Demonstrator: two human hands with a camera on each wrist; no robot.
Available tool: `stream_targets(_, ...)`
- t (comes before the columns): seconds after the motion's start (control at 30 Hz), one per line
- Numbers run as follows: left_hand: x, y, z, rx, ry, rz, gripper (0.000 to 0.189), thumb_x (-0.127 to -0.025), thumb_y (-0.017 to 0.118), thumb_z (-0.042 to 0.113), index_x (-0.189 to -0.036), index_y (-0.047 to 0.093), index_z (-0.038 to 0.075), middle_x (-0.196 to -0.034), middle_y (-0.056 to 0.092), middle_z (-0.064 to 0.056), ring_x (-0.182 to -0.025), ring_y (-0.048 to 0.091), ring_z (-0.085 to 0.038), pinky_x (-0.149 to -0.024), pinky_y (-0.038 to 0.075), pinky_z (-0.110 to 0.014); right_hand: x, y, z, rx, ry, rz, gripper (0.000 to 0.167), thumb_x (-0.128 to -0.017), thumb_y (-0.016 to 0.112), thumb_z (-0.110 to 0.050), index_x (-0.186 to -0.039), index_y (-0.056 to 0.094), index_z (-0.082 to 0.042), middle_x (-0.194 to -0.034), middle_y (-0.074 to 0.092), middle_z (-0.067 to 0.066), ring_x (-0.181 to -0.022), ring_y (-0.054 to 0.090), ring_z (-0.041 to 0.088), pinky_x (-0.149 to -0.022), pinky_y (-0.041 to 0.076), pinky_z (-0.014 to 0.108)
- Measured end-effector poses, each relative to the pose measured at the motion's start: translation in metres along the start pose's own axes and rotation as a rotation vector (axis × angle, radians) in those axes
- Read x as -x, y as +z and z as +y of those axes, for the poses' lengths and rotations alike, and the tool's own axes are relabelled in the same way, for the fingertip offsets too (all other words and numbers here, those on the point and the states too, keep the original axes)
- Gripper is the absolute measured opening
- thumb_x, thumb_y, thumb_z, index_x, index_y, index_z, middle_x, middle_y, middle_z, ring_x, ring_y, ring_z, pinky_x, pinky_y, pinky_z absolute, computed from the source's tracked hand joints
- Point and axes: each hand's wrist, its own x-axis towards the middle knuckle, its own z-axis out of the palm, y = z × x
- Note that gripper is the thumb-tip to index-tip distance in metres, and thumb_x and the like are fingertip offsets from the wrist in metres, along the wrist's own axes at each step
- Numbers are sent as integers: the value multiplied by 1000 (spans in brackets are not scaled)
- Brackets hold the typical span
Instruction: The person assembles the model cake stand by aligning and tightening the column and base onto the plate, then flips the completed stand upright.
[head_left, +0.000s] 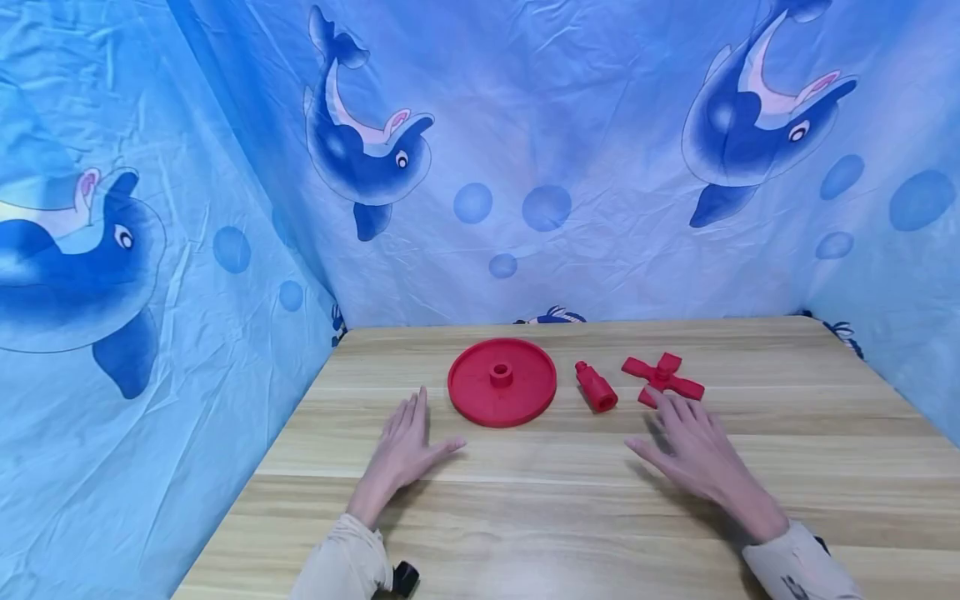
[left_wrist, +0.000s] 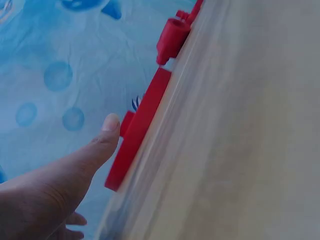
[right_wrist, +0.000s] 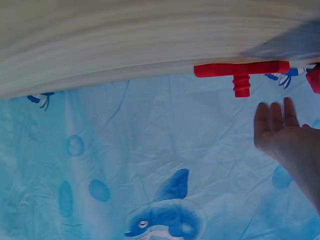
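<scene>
The cloth (head_left: pixel 630 275) hangs just behind the table's (head_left: pixel 540 517) far edge; a part shoved hard that way could slip off. The disc (head_left: pixel 501 407), hub up, lies near that edge, left of its middle; pressing one side of the rim might tip it. The right hand (head_left: pixel 693 446) hangs above the table, holding nothing, fingers nearly straight and slightly spread, thumb apart. Its fingertips overlap the near arm of the cross (head_left: pixel 663 377) in the head view, so a careless drop could nudge it. The left hand (head_left: pixel 405 446), also holding nothing, fingers close together, thumb out, is near the disc; a thumb swung inward could slide it. The cross lies stem up, right of the far edge's middle. Between disc and cross, the tube (head_left: pixel 596 388) lies sideways and might roll if brushed.
</scene>
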Motion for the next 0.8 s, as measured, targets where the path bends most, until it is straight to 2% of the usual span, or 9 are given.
stream_targets(0.17, -24, 9, -10, 62, 19, 4, 120, -84, 73, 70, -163, 18, -3, -164, 28, -26, -151, 24, -45, -123, 16, -57, -18, 13, -4, -67, -6, 26, 84, -92, 75, -47, -153, 42, 2, -130, 61, 23, -122, 52, 47, -103, 37, 70)
stream_targets(0.27, -38, 12, -14, 108, 50, 18, 123, -80, 76, 71, -163, 23, -2, -163, 31, -25, -151, 25, -44, -122, 19, -59, -29, 19, -7, -105, 22, 35, 83, -93, 75, -47, -152, 42, 1, -122, 65, 22, -112, 59, 40, -95, 47, 65)
stream_targets(0.33, -46, 14, -17, 160, 76, 24, 122, -77, 80, 70, -163, 26, 1, -164, 33, -21, -151, 28, -42, -120, 24, -60, -36, 22, -10, -135, 42, 32, 84, -93, 74, -48, -152, 42, 1, -112, 66, 19, -101, 61, 35, -86, 52, 60)
stream_targets(0.5, -64, 18, -19, 315, 158, 5, 119, -72, 88, 64, -164, 32, 13, -160, 44, -6, -147, 39, -27, -115, 37, -56, -50, 29, -14, -199, 96, -5, 85, -93, 74, -50, -150, 43, 4, -96, 58, 9, -93, 54, 30, -76, 51, 48)
stream_targets(0.57, -69, 20, -19, 346, 174, -9, 117, -72, 89, 63, -164, 33, 16, -157, 47, -2, -145, 41, -23, -114, 39, -53, -54, 32, -16, -212, 117, -16, 84, -93, 75, -50, -149, 44, 5, -97, 58, 9, -97, 54, 31, -77, 51, 48)
stream_targets(0.7, -74, 23, -19, 346, 148, -12, 116, -72, 89, 61, -164, 34, 16, -156, 49, -3, -144, 42, -25, -113, 40, -54, -61, 36, -17, -229, 136, -18, 83, -92, 76, -48, -147, 46, 7, -119, 60, 21, -110, 54, 37, -88, 54, 57)
stream_targets(0.8, -75, 23, -20, 350, 117, -14, 116, -72, 90, 59, -163, 35, 14, -156, 49, -6, -145, 41, -29, -113, 40, -56, -64, 38, -18, -231, 138, -8, 79, -92, 77, -44, -145, 49, 8, -130, 57, 26, -114, 54, 39, -93, 53, 60)
